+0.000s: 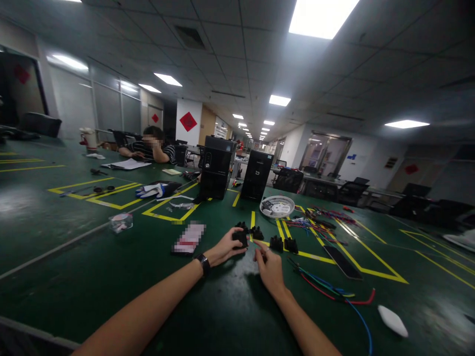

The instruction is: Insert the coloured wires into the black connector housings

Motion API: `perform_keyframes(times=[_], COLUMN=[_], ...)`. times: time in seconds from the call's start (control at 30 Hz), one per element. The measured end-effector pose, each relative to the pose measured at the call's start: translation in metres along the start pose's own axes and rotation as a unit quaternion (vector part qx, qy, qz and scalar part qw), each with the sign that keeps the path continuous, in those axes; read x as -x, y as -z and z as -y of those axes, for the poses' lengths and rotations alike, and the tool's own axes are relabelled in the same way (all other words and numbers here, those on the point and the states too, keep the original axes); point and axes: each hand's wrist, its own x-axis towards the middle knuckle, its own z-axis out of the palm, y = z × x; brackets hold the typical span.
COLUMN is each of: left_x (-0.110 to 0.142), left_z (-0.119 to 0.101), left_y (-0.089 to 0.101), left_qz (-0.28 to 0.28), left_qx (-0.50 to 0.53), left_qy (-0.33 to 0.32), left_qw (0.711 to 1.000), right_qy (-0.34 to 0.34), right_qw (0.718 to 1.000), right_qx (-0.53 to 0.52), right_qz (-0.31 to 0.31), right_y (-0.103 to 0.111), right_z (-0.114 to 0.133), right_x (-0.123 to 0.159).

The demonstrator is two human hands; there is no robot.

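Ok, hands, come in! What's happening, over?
Left hand gripping a black block. Right hand just beside it, not touching. More black blocks close by on the table.

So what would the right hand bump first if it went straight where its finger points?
The right hand would probably meet the black block in the left hand first, though depth is unclear.

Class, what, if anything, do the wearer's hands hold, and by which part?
The left hand holds a small black block-shaped part by its edges, fingers on the far side, thumb on the near. No held thing shows in the right hand.
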Motion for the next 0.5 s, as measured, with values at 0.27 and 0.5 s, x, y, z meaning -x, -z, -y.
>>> perform_keyframes(times=[0.27,0.5], left_x=[0.0065,0.0076], left_z=[-0.0056,-0.0045], left_y=[-0.0083,-0.0082], left_qz=[0.007,0.04], left_qx=[0.014,0.025], left_qy=[0.037,0.041], left_qw=[0.999,0.998], right_qy=[0.007,0.017], right_qw=[0.999,0.997], right_qx=[-0.007,-0.002], right_qz=[0.037,0.071], right_y=[-0.0006,-0.0023], right_z=[0.0076,0.0042], right_x=[0.0046,0.0044])
